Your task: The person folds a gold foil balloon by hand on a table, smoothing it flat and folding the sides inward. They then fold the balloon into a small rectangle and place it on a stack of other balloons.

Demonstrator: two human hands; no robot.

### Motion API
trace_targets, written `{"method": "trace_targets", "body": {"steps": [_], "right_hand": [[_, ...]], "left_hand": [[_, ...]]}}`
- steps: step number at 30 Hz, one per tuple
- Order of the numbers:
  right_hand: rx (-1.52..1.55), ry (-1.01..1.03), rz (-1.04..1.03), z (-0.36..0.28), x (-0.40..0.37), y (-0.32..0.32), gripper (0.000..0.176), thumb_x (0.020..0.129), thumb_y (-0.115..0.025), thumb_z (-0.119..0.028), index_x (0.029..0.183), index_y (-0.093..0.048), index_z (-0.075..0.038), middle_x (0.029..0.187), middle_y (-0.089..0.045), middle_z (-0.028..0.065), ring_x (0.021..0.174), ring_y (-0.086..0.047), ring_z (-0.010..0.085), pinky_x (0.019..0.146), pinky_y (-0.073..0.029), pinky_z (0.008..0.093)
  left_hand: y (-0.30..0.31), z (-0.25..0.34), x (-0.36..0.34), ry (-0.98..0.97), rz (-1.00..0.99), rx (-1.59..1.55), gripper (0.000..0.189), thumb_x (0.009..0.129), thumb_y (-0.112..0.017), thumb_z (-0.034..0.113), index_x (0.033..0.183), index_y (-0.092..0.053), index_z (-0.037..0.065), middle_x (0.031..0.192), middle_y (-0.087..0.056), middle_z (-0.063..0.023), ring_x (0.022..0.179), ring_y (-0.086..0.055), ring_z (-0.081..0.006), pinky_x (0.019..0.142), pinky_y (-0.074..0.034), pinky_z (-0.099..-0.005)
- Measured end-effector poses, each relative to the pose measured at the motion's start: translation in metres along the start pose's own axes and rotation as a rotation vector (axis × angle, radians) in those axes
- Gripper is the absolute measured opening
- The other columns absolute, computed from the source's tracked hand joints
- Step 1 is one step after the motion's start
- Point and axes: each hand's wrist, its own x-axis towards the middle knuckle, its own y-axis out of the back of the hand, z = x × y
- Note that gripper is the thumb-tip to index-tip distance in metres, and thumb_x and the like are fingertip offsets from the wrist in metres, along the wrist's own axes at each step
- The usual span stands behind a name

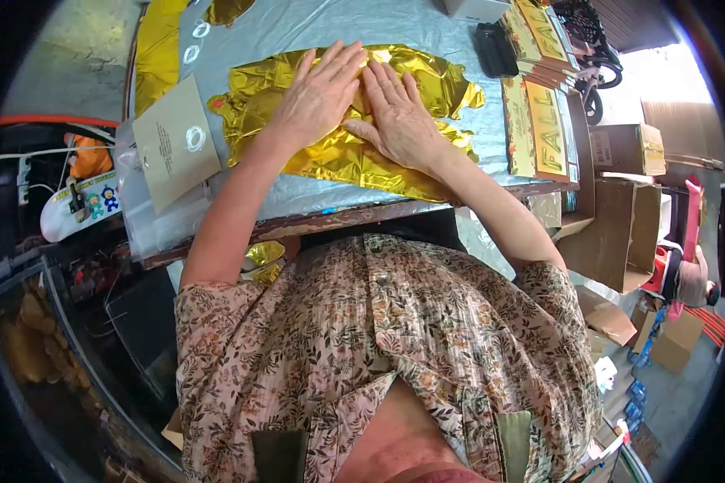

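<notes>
A crinkled, shiny gold foil balloon [362, 165] lies flat on the table, its outline uneven and its edges creased. My left hand [321, 95] rests palm down on its upper middle, fingers stretched out and pointing away from me. Beside it, my right hand [403, 125] also lies flat on the foil, with its thumb spread toward the left hand. The two hands are close together at the fingertips. Nothing is gripped in either hand. Foil under the palms is hidden.
A pale blue sheet [278, 205] covers the table. To the left lie a beige card [177, 141] with a white ring and more gold foil [157, 52]. Stacked packs marked FALL [544, 129] and a black tray [495, 50] sit right, near cardboard boxes [612, 229].
</notes>
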Motion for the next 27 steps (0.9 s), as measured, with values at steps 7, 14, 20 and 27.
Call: {"method": "trace_targets", "body": {"steps": [7, 14, 20, 27], "right_hand": [[-0.179, -0.184, -0.045, 0.024, -0.021, 0.011, 0.096, 0.105, -0.042, -0.065, 0.162, -0.021, 0.009, 0.170, -0.020, 0.0293, 0.160, -0.017, 0.0411, 0.130, -0.013, 0.0541], [-0.216, -0.323, -0.043, 0.075, -0.068, 0.053, 0.088, 0.106, -0.049, -0.057, 0.162, -0.023, 0.006, 0.169, -0.025, 0.0286, 0.158, -0.021, 0.0425, 0.129, -0.019, 0.0502], [-0.092, 0.005, 0.125, 0.044, 0.013, 0.044, 0.069, 0.108, -0.053, -0.037, 0.161, -0.030, 0.000, 0.167, -0.034, 0.0210, 0.155, -0.033, 0.0369, 0.127, -0.026, 0.0497], [-0.054, 0.083, 0.069, 0.023, 0.030, -0.002, 0.067, 0.109, -0.050, -0.040, 0.158, -0.037, 0.003, 0.165, -0.038, 0.0210, 0.153, -0.035, 0.0374, 0.126, -0.027, 0.0502]], "left_hand": [[-0.014, -0.006, -0.006, 0.020, -0.040, -0.004, 0.053, 0.108, -0.048, 0.025, 0.158, -0.044, 0.008, 0.167, -0.039, -0.0073, 0.154, -0.036, -0.0306, 0.126, -0.027, -0.0542], [-0.015, -0.009, -0.007, 0.036, -0.061, 0.003, 0.055, 0.108, -0.049, 0.025, 0.160, -0.041, 0.010, 0.170, -0.035, -0.0050, 0.156, -0.034, -0.0279, 0.129, -0.024, -0.0532], [-0.005, -0.003, -0.004, 0.050, -0.089, -0.016, 0.053, 0.106, -0.052, 0.024, 0.156, -0.047, 0.007, 0.167, -0.040, -0.0071, 0.156, -0.032, -0.0285, 0.128, -0.025, -0.0527], [0.002, -0.001, -0.008, 0.069, -0.030, -0.143, 0.061, 0.103, -0.061, 0.024, 0.159, -0.043, 0.007, 0.166, -0.041, -0.0106, 0.153, -0.038, -0.0304, 0.128, -0.026, -0.0508]]}}
